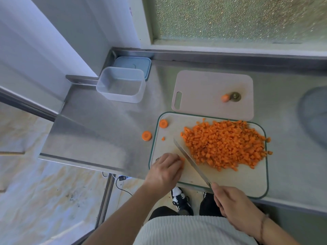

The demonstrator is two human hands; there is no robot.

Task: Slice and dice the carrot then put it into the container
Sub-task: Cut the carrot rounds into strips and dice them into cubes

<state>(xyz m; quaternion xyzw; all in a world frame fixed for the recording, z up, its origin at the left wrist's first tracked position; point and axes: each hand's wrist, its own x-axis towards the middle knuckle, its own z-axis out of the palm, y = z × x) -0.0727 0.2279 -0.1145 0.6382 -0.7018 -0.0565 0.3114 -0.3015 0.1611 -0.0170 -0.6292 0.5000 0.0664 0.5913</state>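
**Dicing nearly through, container not yet filled**

From my feed I see the left hand (165, 171) resting low on the green-rimmed cutting board (251, 183), fingers curled over a small piece of carrot (182, 159) that peeks out at the fingertips. The right hand (233, 207) has its grip closed round the handle of the knife (190, 160); the blade runs up and to the left across the board, just beside the left hand's fingertips and along the near edge of the heap.

The diced carrot (224, 144) lies in a broad heap on the right half of that board. One carrot round (163, 123) sits at the board's far left corner, a second round (146, 135) lies off the board on the steel surface (106, 124), and a lone cube (163, 138) lies near the board's left edge.

The clear container (121, 85) stands well apart at the far left of the surface, nothing orange in it, with its blue lid (134, 64) lying behind it. A second, pale board (212, 89) beyond the first carries the carrot ends (231, 97).
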